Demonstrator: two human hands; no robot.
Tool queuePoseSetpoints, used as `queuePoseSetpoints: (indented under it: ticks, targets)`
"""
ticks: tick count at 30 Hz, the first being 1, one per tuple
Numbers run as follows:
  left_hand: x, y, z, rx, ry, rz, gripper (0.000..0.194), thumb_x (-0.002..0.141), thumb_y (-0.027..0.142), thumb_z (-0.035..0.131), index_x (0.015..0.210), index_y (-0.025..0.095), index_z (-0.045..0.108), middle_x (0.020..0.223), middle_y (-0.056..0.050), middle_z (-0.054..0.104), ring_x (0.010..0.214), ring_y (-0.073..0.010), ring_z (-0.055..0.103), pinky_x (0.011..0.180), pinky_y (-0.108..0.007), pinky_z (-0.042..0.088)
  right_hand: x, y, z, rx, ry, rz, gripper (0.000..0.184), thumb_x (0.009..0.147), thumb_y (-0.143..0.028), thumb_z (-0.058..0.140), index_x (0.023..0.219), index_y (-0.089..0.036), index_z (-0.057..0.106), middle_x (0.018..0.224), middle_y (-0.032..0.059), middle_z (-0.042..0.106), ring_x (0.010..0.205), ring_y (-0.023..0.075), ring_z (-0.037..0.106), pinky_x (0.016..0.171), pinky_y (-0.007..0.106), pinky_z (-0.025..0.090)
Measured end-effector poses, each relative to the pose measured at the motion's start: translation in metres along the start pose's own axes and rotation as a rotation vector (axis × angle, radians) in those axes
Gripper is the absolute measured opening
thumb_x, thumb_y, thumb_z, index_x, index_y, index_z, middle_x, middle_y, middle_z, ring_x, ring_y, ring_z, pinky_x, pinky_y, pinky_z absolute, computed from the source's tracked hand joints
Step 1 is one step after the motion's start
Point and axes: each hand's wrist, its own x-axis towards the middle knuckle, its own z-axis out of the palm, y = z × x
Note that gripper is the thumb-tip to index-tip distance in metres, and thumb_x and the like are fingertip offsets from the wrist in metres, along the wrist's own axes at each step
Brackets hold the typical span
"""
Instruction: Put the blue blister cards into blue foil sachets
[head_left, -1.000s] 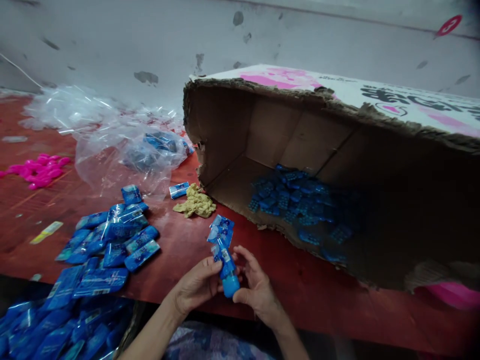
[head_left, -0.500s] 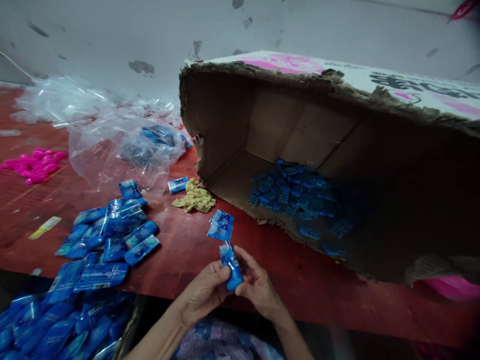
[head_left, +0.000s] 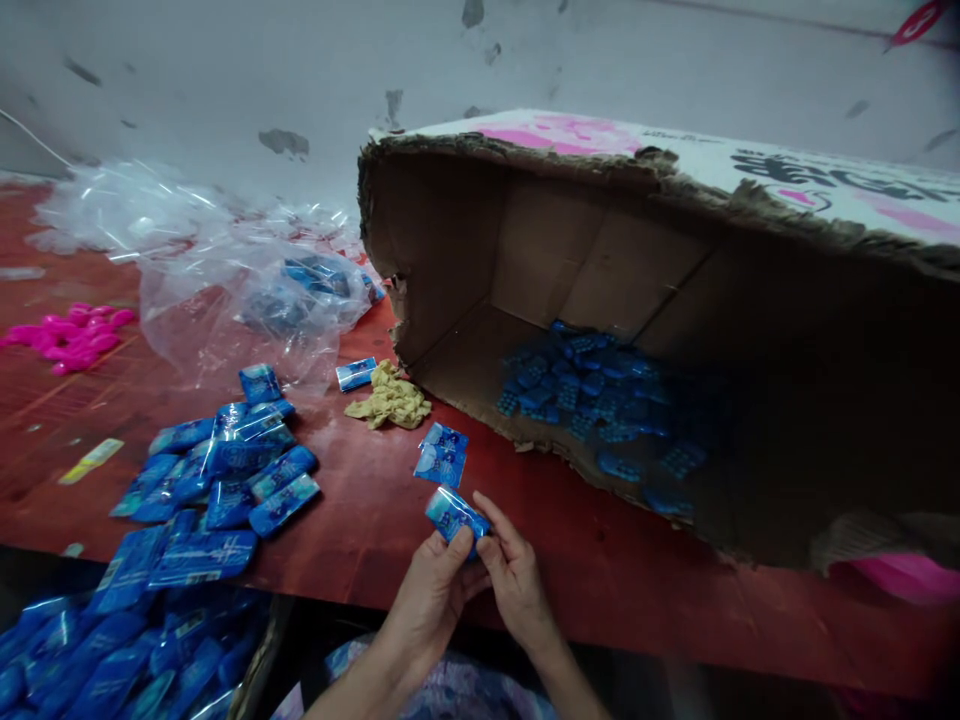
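Both my hands meet at the near edge of the red table. My left hand (head_left: 435, 595) and my right hand (head_left: 514, 575) pinch one small blue packet (head_left: 454, 513) between their fingertips, holding it roughly flat. Just beyond it a second blue packet (head_left: 442, 455) lies loose on the table. A big cardboard box (head_left: 525, 250) lies on its side to the right, its opening facing me, with several small blue pieces (head_left: 592, 390) scattered on its floor.
A heap of filled blue packets (head_left: 225, 465) covers the table at left, and more fill a container (head_left: 112, 655) below the edge. Crumpled clear plastic bags (head_left: 225, 280), pink pieces (head_left: 71, 335), a single packet (head_left: 356, 373) and a yellowish crumpled wad (head_left: 390, 400) lie further back.
The packet I held upright with a blue piece going in has been turned flat between my fingertips. The spare packet that stood above it now lies on the table.
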Motion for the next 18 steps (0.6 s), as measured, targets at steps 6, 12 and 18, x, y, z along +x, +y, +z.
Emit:
queuePoseSetpoints:
  ticks: [6,12,18]
  targets:
    - [-0.004,0.031,-0.012,-0.002,0.059,0.012,0.016,0.076,0.027,0.058,0.079,0.013,0.066,0.074,-0.008,0.071,0.076,-0.0208,0.067,0.078,-0.035,0.050,0.008,-0.007,-0.003,0.069,-0.147,0.039,0.046,0.085,-0.043,0.046,0.128,-0.026,0.042,0.118,0.0065,0.056,0.099,0.0179,0.057,0.085,0.030,0.046]
    - [-0.027,0.105,-0.051,-0.223,0.315,0.456,0.049,0.083,0.048,0.034,0.092,0.010,0.063,0.091,-0.014,0.070,0.091,-0.0234,0.064,0.074,-0.035,0.054,0.043,-0.024,-0.001,-0.451,-0.113,-0.149,0.029,0.083,-0.017,0.049,0.110,-0.024,0.056,0.096,0.0035,0.060,0.086,0.0160,0.056,0.082,0.029,0.044]
    - [-0.025,0.094,-0.056,-0.022,0.346,0.248,0.022,0.079,0.021,0.049,0.095,0.012,0.062,0.068,-0.008,0.070,0.072,-0.0218,0.067,0.067,-0.036,0.054,0.083,-0.028,0.031,-0.895,-0.201,-0.365,0.040,0.081,-0.020,0.054,0.120,-0.023,0.049,0.117,0.0087,0.054,0.107,0.0243,0.048,0.089,0.038,0.041]
